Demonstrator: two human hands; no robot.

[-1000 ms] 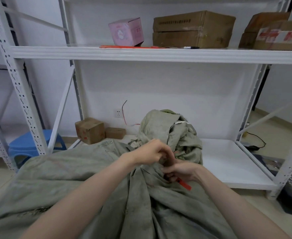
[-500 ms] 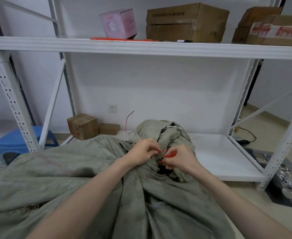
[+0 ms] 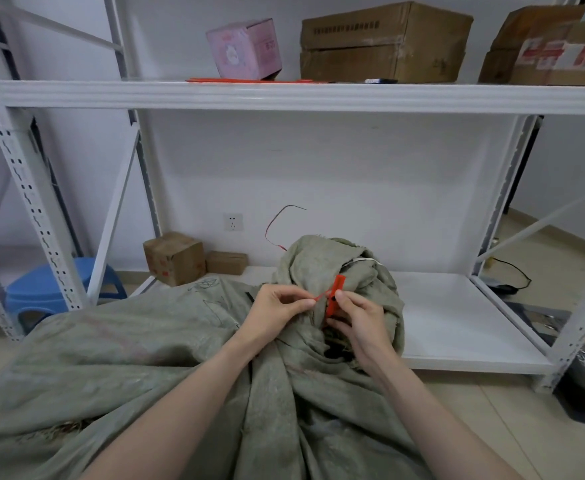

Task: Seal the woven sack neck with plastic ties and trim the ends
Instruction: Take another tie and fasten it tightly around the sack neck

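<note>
The woven sack (image 3: 138,358) sprawls over the floor (image 3: 498,414), its bunched neck (image 3: 318,261) propped at the front edge of the lower shelf (image 3: 457,323). The left hand (image 3: 275,315) pinches the thin tail of the red plastic tie (image 3: 336,289) between narrow, curled fingers (image 3: 299,305). Just right of it, the right hand (image 3: 362,329) grips the tie's flat locking head, held upright. Threading seems to be the step in hand. Next, the tail needs feeding through and pulling snug around the neck. Trimming is not yet begun.
</note>
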